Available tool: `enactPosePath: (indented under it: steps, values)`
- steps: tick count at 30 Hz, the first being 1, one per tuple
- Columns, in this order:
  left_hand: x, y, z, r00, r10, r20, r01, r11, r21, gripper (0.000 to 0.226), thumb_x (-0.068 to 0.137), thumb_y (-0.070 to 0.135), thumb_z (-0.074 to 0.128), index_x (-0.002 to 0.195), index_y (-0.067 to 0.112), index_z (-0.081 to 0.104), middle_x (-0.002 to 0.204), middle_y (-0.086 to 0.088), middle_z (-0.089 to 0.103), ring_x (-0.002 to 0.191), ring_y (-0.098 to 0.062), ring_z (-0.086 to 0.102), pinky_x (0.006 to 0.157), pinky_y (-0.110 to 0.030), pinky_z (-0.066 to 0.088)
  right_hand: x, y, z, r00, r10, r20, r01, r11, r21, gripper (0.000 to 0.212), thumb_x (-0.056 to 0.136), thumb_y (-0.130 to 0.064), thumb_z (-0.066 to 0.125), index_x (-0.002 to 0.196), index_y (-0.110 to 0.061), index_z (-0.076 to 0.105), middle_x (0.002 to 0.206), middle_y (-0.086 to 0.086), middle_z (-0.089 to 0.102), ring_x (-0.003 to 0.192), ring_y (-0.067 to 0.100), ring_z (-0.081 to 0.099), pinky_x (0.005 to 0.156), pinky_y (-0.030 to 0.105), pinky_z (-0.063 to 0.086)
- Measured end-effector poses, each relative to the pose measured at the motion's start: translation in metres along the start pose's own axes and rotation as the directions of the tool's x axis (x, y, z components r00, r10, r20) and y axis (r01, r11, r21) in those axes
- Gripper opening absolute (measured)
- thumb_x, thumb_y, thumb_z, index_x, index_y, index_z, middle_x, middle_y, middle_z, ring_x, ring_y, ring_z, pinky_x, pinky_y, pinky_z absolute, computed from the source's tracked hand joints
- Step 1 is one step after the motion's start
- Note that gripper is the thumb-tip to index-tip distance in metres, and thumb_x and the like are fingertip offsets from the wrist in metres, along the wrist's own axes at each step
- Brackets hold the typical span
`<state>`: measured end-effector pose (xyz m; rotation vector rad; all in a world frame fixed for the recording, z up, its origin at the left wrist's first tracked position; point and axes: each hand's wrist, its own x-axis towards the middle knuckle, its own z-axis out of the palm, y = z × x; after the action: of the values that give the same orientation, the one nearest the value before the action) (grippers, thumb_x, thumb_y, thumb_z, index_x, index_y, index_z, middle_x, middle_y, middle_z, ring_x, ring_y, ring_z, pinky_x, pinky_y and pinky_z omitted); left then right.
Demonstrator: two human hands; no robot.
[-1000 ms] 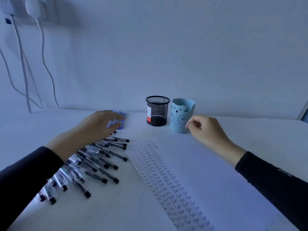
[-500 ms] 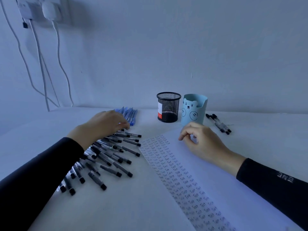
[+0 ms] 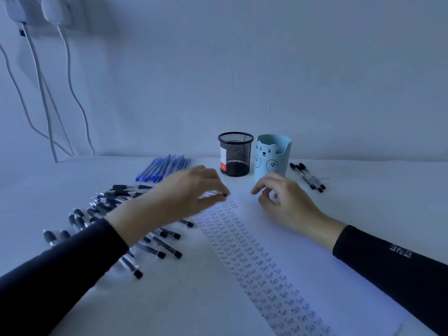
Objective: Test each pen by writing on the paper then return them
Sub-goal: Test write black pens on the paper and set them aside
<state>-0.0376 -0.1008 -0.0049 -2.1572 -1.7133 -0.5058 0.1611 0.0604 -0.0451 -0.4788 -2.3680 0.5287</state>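
- My left hand (image 3: 184,194) pinches a pen (image 3: 214,194), which is blurred, its black tip over the top left corner of the paper (image 3: 315,258).
- My right hand (image 3: 287,204) rests on the paper, fingers loosely curled, holding nothing.
- Black pens (image 3: 167,246) lie heaped left of the paper, with blue pens (image 3: 162,169) beyond them.
- I see a mesh cup (image 3: 235,154) and a bear cup (image 3: 272,154) behind the hands, and spare pens (image 3: 309,178) right of the cups.

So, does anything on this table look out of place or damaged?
Nothing looks damaged or spilled. Only this: no pens stand up from the black mesh cup or the blue bear cup, while the black pens lie in a loose, crossing heap on the table at the left.
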Motion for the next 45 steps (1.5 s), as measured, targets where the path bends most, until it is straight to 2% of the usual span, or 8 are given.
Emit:
enactPosePath:
  steps: [5, 9, 16, 21, 25, 32, 41, 45]
  values:
    - [0.003, 0.016, 0.011, 0.998, -0.049, 0.043, 0.054, 0.99, -0.128, 0.04, 0.093, 0.053, 0.047, 0.123, 0.033, 0.064, 0.103, 0.018, 0.064, 0.09, -0.001, 0.06, 0.077, -0.025, 0.054, 0.005, -0.006, -0.003, 0.993, 0.054, 0.105, -0.057, 0.998, 0.032, 0.021, 0.096, -0.026, 0.056, 0.115, -0.024, 0.066, 0.103, -0.017, 0.055, 0.093, 0.005, 0.051, 0.08, 0.029, 0.045]
    - [-0.012, -0.012, 0.005, 0.956, -0.293, -0.01, 0.291, 0.951, -0.105, 0.038, 0.095, 0.046, 0.043, 0.119, 0.03, 0.066, 0.102, 0.02, 0.059, 0.086, 0.004, 0.058, 0.074, -0.03, 0.055, 0.003, -0.024, -0.007, 0.946, 0.068, 0.317, 0.01, 0.971, -0.238, 0.074, 0.071, -0.081, 0.041, 0.126, -0.036, 0.063, 0.121, -0.016, 0.049, 0.115, 0.006, 0.036, 0.104, 0.026, 0.03]
    - [-0.02, -0.024, 0.003, 0.86, -0.501, 0.098, 0.504, 0.864, -0.007, 0.038, 0.096, 0.053, 0.038, 0.115, 0.033, 0.063, 0.11, 0.017, 0.057, 0.105, -0.005, 0.056, 0.088, -0.033, 0.05, 0.006, -0.012, -0.018, 0.947, 0.121, 0.299, -0.177, 0.97, 0.168, 0.005, 0.085, -0.028, 0.075, 0.086, -0.029, 0.07, 0.115, -0.01, 0.065, 0.1, -0.001, 0.054, 0.084, 0.011, 0.039]
    - [-0.018, -0.02, 0.006, 0.865, -0.399, 0.305, 0.431, 0.901, -0.043, 0.058, 0.085, 0.075, 0.031, 0.125, 0.043, 0.058, 0.138, 0.02, 0.049, 0.126, 0.0, 0.043, 0.108, -0.032, 0.036, 0.022, -0.02, -0.041, 0.917, 0.274, 0.291, -0.394, 0.499, 0.772, 0.007, 0.098, -0.025, 0.055, 0.096, -0.02, 0.059, 0.113, 0.007, 0.073, 0.105, 0.019, 0.067, 0.096, 0.037, 0.051]
    - [-0.018, -0.014, 0.007, 0.826, -0.354, 0.44, 0.406, 0.914, -0.027, 0.067, 0.079, 0.081, 0.034, 0.138, 0.052, 0.041, 0.151, 0.026, 0.029, 0.141, 0.004, 0.021, 0.119, -0.033, 0.015, 0.028, -0.036, -0.057, 0.857, 0.345, 0.383, -0.436, 0.088, 0.896, 0.019, 0.097, -0.046, 0.049, 0.098, -0.029, 0.058, 0.078, -0.001, 0.058, 0.064, 0.017, 0.056, 0.062, 0.028, 0.05]
    - [-0.019, -0.009, 0.003, 0.812, -0.367, 0.454, 0.438, 0.897, -0.058, 0.064, 0.079, 0.078, 0.04, 0.139, 0.055, 0.038, 0.152, 0.028, 0.026, 0.141, 0.002, 0.026, 0.119, -0.031, 0.018, 0.025, -0.049, -0.052, 0.744, 0.43, 0.51, -0.589, 0.065, 0.805, 0.059, 0.082, -0.065, 0.039, 0.064, -0.014, 0.063, 0.048, -0.007, 0.008, 0.041, 0.013, 0.005, 0.046, 0.022, 0.005]
    - [-0.018, -0.009, 0.003, 0.808, -0.375, 0.453, 0.435, 0.9, -0.031, 0.049, 0.092, 0.064, 0.04, 0.14, 0.054, 0.037, 0.153, 0.029, 0.026, 0.14, 0.0, 0.029, 0.119, -0.033, 0.02, 0.047, -0.061, -0.03, 0.796, 0.357, 0.488, -0.585, 0.246, 0.773, 0.024, 0.096, -0.031, 0.048, 0.107, -0.014, 0.062, 0.046, -0.008, 0.028, 0.032, 0.004, 0.018, 0.033, 0.017, 0.014]
    - [-0.017, -0.009, 0.004, 0.814, -0.369, 0.448, 0.426, 0.904, -0.028, 0.047, 0.093, 0.061, 0.04, 0.14, 0.054, 0.038, 0.153, 0.028, 0.027, 0.14, 0.0, 0.03, 0.117, -0.03, 0.02, 0.047, -0.051, -0.021, 0.765, 0.261, 0.589, -0.644, 0.302, 0.702, 0.043, 0.103, -0.036, 0.031, 0.114, -0.007, 0.061, 0.065, 0.011, 0.063, 0.051, 0.022, 0.062, 0.047, 0.024, 0.049]
